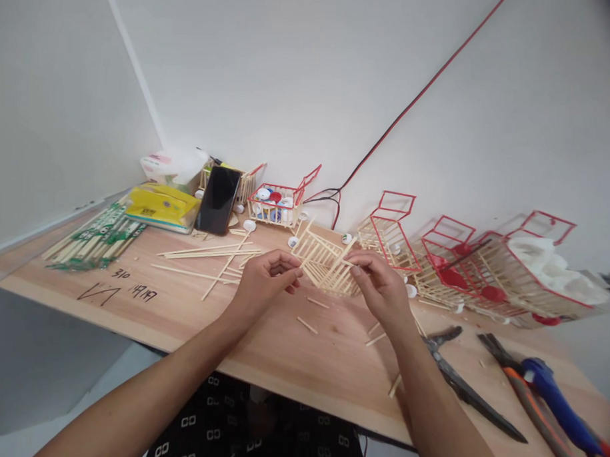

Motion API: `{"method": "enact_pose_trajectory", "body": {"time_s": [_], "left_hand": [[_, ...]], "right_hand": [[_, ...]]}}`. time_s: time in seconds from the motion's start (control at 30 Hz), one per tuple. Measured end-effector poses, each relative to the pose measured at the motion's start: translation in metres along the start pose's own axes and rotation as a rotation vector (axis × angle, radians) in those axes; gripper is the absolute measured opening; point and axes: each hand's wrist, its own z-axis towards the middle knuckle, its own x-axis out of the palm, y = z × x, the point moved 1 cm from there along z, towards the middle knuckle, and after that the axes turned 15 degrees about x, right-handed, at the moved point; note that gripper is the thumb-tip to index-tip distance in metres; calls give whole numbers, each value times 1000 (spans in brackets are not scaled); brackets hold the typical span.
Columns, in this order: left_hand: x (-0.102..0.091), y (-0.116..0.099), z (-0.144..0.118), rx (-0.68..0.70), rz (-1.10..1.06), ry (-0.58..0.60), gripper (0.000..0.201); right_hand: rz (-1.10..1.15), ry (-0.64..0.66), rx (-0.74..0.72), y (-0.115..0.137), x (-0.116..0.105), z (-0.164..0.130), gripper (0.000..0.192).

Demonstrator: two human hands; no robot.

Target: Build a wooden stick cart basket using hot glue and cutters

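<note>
Stick basket (328, 262), one, pale wood, open-slatted; located over the table (265, 350), tilted between the two hands; whether it rests on the surface cannot be told; judged light, stiff along each stick, fragile at the joints, barely slippery; best held by the outer edges, not by single slats. Left hand (268, 279), fingers curled nearly together at its left edge, grip unclear; right hand (384, 292), thumb and forefinger pinching its right edge; loose sticks (207, 253), to the left; black-handled pliers (467, 390), to the right
</note>
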Motion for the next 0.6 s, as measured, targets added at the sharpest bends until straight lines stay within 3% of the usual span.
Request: {"method": "enact_pose_trajectory", "body": {"time_s": [0.6], "left_hand": [[0,1,0,12,18,-1,15]], "right_hand": [[8,11,-2,2,0,-1,12]]}}
